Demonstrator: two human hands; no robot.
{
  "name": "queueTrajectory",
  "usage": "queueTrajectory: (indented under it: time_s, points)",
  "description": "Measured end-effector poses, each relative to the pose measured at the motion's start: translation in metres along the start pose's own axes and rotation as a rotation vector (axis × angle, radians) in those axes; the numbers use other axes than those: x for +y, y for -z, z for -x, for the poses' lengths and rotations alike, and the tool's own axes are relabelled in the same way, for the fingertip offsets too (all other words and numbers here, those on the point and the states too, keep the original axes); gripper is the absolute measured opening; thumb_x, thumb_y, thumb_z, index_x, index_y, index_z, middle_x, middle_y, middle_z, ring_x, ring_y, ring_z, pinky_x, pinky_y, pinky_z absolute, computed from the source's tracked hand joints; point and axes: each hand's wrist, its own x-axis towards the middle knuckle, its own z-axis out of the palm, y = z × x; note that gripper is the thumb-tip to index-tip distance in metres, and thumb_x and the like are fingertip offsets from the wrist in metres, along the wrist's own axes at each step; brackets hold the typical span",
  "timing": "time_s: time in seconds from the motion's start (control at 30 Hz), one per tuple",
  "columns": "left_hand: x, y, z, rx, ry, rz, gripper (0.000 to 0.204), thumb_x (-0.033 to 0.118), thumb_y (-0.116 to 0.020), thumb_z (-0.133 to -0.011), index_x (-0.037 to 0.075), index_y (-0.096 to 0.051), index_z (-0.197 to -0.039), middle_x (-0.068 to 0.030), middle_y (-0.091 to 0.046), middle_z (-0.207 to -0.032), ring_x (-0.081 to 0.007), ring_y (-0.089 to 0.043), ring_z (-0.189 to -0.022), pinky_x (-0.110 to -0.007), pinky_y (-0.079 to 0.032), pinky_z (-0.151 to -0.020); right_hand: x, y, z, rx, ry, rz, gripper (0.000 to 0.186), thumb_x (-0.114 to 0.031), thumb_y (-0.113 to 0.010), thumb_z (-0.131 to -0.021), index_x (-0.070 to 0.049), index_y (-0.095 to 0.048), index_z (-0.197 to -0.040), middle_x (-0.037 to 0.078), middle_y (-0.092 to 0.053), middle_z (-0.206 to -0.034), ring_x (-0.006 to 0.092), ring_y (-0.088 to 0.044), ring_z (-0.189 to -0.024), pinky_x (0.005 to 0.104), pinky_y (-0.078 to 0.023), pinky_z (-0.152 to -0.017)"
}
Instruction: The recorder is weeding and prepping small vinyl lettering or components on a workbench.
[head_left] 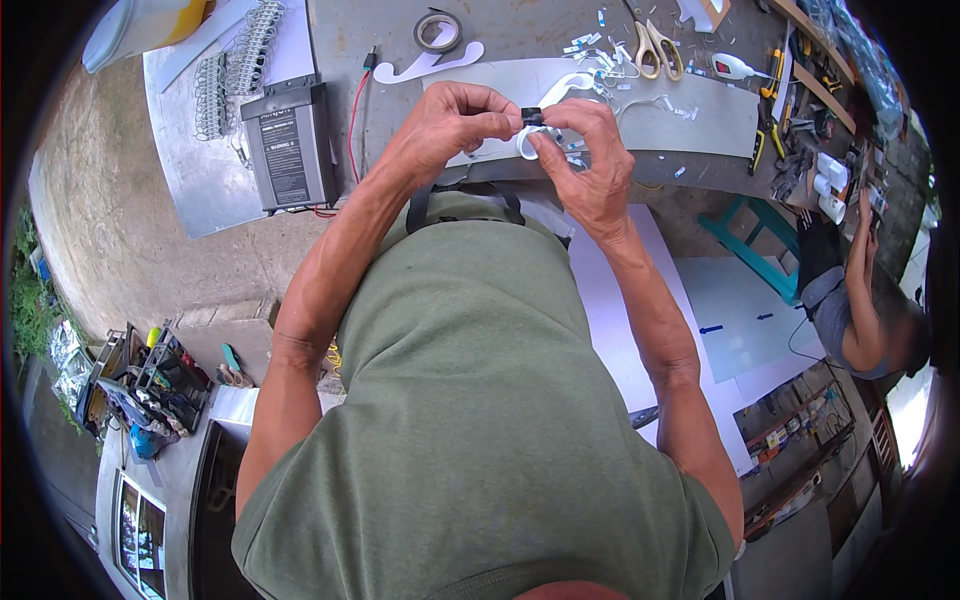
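Ref. landmark: ring-shaped roll of black tape (pixel 421 33), on grey worktop (pixel 350 25).

Item 1: small, glossy black band (pixel 532 117), tape-like, qty 1; R of roll & nearer wearer's body, held btwn 2 hands.
Item 2: white, curved, flat strip (pixel 524 147), qty 1; directly below band, touching. Link to white curve beyond: can't be told.
L hand (pixel 440 125): thumb & fingertips pinched on band's L edge.
R hand (pixel 597 160): thumb & index closed on strip, by band's R side.
Item 3: tan-handled metal scissors (pixel 657 42), qty 1; R of roll, well apart.
Item 4: white, hook-shaped flat cutout (pixel 430 66), qty 1; at roll's near side.

Handling (judged): strip best kept steady w/ R pinch; band to be guided by L w/ even, light tension. Twist & creases to be avoided; edges to be aligned before firm pressure is applied.
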Motion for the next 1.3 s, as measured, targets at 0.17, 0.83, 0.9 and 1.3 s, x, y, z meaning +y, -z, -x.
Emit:
queueTrajectory:
  time_s: [0.17,0.83,0.9,1.3]
  points:
    - [0.0,0.0,-0.003,-0.028,0.031,0.029,0.015,0.016,-0.076,-0.085,0.003,-0.075,-0.093,-0.0003,-0.069,-0.08,-0.007,-0.055,-0.071,-0.023,-0.04,-0.062,0.006,-0.001,-0.002,-0.005,0.158,0.173,0.029,-0.002,-0.08,-0.076,-0.011,-0.069,-0.101,0.0,-0.069,-0.095,0.0236,-0.062,-0.096,0.0376,-0.046,-0.084]
    - [-0.005,-0.021,0.005,0.186,-0.738,-0.821,0.014,-0.004,-0.073,-0.078,0.002,-0.066,-0.089,-0.0088,-0.067,-0.097,-0.0263,-0.062,-0.085,-0.037,-0.051,-0.074,0.007,0.002,0.003,-0.098,0.114,0.261,0.015,-0.008,-0.077,-0.078,-0.011,-0.071,-0.092,-0.001,-0.064,-0.092,0.0222,-0.058,-0.097,0.0388,-0.039,-0.088]
    - [-0.006,-0.025,0.006,0.196,-0.754,-0.932,0.017,-0.003,-0.073,-0.077,0.003,-0.063,-0.09,-0.0066,-0.065,-0.1,-0.0277,-0.062,-0.088,-0.038,-0.052,-0.074,0.006,0.002,0.004,-0.164,-0.051,0.135,0.014,-0.006,-0.074,-0.08,-0.009,-0.068,-0.092,0.002,-0.062,-0.1,0.0237,-0.057,-0.099,0.0394,-0.039,-0.089]
    - [-0.014,-0.022,0.003,0.125,-0.76,-1.002,0.011,0.002,-0.074,-0.079,0.005,-0.067,-0.088,-0.0047,-0.067,-0.102,-0.0254,-0.062,-0.093,-0.037,-0.054,-0.078,0.016,0.014,0.007,-0.353,-0.525,-0.231,0.012,-0.012,-0.073,-0.087,-0.002,-0.07,-0.094,0.006,-0.063,-0.114,0.0228,-0.057,-0.111,0.037,-0.045,-0.096]
